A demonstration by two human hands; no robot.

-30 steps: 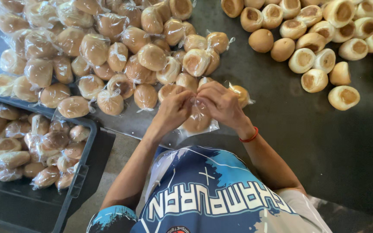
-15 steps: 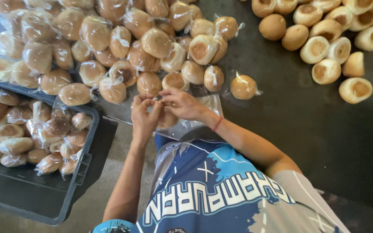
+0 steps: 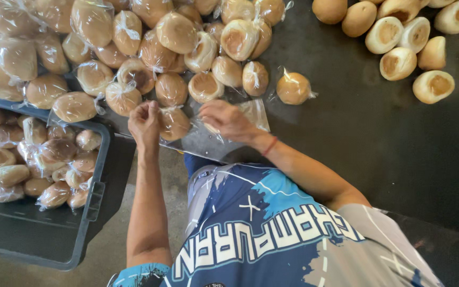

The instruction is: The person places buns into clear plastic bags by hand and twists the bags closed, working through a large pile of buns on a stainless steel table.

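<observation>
Head view, looking straight down at a dark table (image 3: 378,159).

Left hand (image 3: 144,123): fingers curled nearly closed, pinching the twisted plastic at the top of a bagged bun (image 3: 175,123). The bun sits just right of the hand at the near table edge, touching the fingers.

Right hand (image 3: 227,119): palm down, fingers bent and loosely closed on a stack of empty clear bags (image 3: 253,112) lying flat on the table. Can't tell whether it actually pinches a bag or just presses on it. Red band (image 3: 270,146) on that wrist.

The two hands are near each other, with the bagged bun between them.

Above the hands: a big pile of bagged buns (image 3: 134,48) covering the top left of the table, its nearest ones just beyond the fingers. One separate wrapped bun (image 3: 293,87) lies alone to the right of the pile, near the stack of bags.

Top right: unwrapped buns (image 3: 399,48), bare on the table, well apart from the hands, several bottom-up.

Left, below table level: dark plastic crate (image 3: 88,212), its far end filled with more wrapped buns (image 3: 33,159), near end bare.

Bottom centre: the person's blue, white and grey shirt (image 3: 272,234).
</observation>
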